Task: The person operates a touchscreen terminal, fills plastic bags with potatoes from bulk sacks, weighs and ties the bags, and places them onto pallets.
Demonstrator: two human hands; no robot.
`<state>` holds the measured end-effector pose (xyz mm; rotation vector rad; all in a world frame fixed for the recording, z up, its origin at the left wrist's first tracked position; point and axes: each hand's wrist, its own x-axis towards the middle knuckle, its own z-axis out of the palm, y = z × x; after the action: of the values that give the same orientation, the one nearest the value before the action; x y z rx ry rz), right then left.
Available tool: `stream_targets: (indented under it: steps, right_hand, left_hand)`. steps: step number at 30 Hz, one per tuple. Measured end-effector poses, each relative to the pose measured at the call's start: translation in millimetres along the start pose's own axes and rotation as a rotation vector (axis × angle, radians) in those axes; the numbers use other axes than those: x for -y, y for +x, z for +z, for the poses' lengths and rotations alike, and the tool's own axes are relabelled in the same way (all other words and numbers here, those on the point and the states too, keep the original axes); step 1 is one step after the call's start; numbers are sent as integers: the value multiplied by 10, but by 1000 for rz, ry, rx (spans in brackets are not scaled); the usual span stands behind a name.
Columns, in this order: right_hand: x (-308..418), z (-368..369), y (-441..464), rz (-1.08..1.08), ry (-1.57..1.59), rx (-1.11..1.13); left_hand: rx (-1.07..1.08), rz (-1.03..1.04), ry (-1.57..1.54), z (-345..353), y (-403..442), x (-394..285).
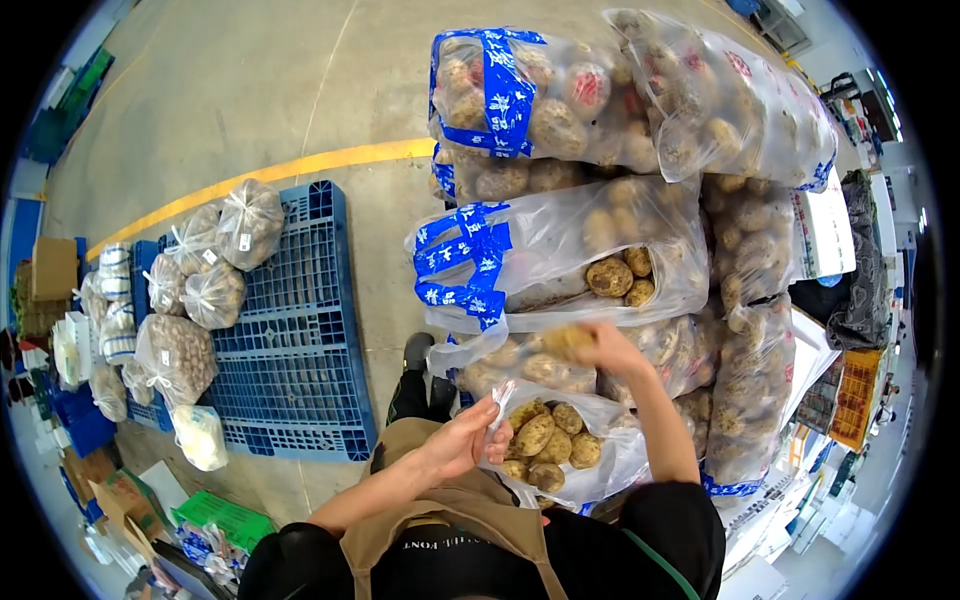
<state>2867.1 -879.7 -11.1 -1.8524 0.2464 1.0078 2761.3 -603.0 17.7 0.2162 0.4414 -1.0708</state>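
Potatoes (535, 435) sit in a clear bag (618, 440) at the view's five o'clock, rim (503, 394) pinched in the left hand (462, 442); at four, the right hand (612, 350) clasps a blurred potato (568, 342). A taut rim and gentle grip should limit bruising.

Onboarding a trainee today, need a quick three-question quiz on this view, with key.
1. True or false: the right hand holds nothing.
2. Choose one. The left hand grips: (a) a green crate, (b) the plastic of a small clear bag, (c) a cardboard box.
3. Fill in: the large grid-topped pallet to the person's left is ____ in colour.

Key:
1. False; it holds a potato, blurred.
2. b
3. blue
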Motion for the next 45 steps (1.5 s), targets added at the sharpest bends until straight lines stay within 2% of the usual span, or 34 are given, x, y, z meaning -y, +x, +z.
stream_targets:
  steps: [1,3,6,8,10,11,13,16,19,20,23,24,25,26,28,31,33,34,37,38,40,41,43,45]
  right_hand:
    - [-245,-106,-262,-169,-124,160]
    - [-91,-26,-759,-151,-328,371]
    - [-133,157,-724,-205,-267,279]
    - [-52,149,-210,24,28,-7]
    - [-619,223,899,-493,-544,-323]
    - [-722,337,1370,-615,-560,-412]
    - [-692,485,2098,-1075,-890,-744]
    - [-461,643,2603,-735,-1081,-785]
    - [-504,619,2767,-286,-989,-416]
    - [-992,603,3300,-329,-972,-255]
    - [-899,715,3022,-300,-598,-512]
    - [-887,735,2993,-293,-577,-563]
    - [-876,776,2968,-304,-573,-599]
    - [-855,815,2958,-309,-607,-618]
    - [-828,853,2980,-340,-686,-639]
    - [-809,809,3111,-428,-808,-639]
    - [-865,641,2997,-604,-925,-477]
    - [-812,525,2733,-715,-976,-322]
    - [-244,304,1604,-462,-518,-321]
    - [-177,217,1279,-402,-470,-343]
    - [-195,21,661,-316,-359,-379]
    - [-256,-35,301,-293,-296,-389]
    - [-323,-87,-404,-126,-128,-334]
    - [-512,-124,-988,-187,-74,-197]
  left_hand:
    - [19,-6,-36,7,25,-6]
    - [54,-18,-99,11,78,-4]
    - [94,-60,-117,15,109,33]
    - [107,-73,-108,14,87,35]
    - [85,-86,-79,24,49,27]
    - [56,-92,-59,34,24,32]
    - [22,-96,42,36,-14,-5]
    - [-29,-64,288,40,-92,-121]
    - [-102,24,572,-117,-55,-177]
    - [-123,67,632,-179,-8,-189]
    - [-399,26,1172,-84,113,-460]
    - [-557,213,1503,-165,239,-502]
    - [-715,423,1526,-182,376,-536]
    - [-826,500,1549,-184,520,-630]
    - [-1000,805,1733,-353,954,-808]
    - [-1134,767,1712,-674,1487,-1009]
    - [-1173,719,1681,-745,1613,-1029]
    - [-1171,695,1673,-759,1655,-1012]
    - [-1148,605,1645,-629,1655,-915]
    - [-1155,583,1644,-558,1654,-901]
    - [-1191,593,1646,-525,1732,-843]
    - [-1230,670,1692,-594,1797,-839]
    - [-1269,639,1683,-657,1857,-876]
    - [-1348,687,1704,-693,1904,-934]
